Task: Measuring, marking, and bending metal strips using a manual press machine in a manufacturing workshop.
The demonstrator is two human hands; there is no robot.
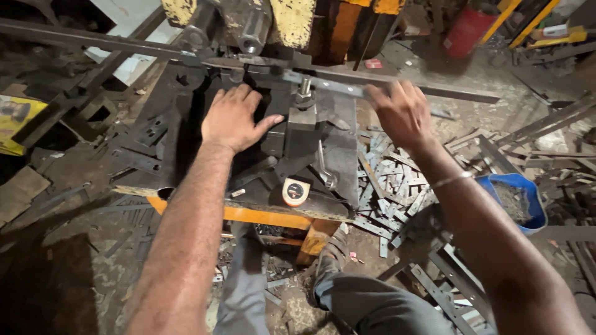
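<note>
My left hand (234, 118) lies flat, fingers spread, on the dark steel bed of a press machine (186, 111), just left of its die block (301, 133). My right hand (402, 111) grips a long flat steel bar (323, 82) that runs across the die under the yellow press head (292, 22). The bar reaches from the far left to about the right of my right hand. A small round tape measure (296, 192) sits on the bed's front edge.
A pile of short cut steel strips (397, 186) lies on the floor right of the machine. A blue tub (518, 198) stands beside it. Long steel bars (546, 124) lie at right, a red cylinder (467, 28) at the back. My knees (347, 298) are below.
</note>
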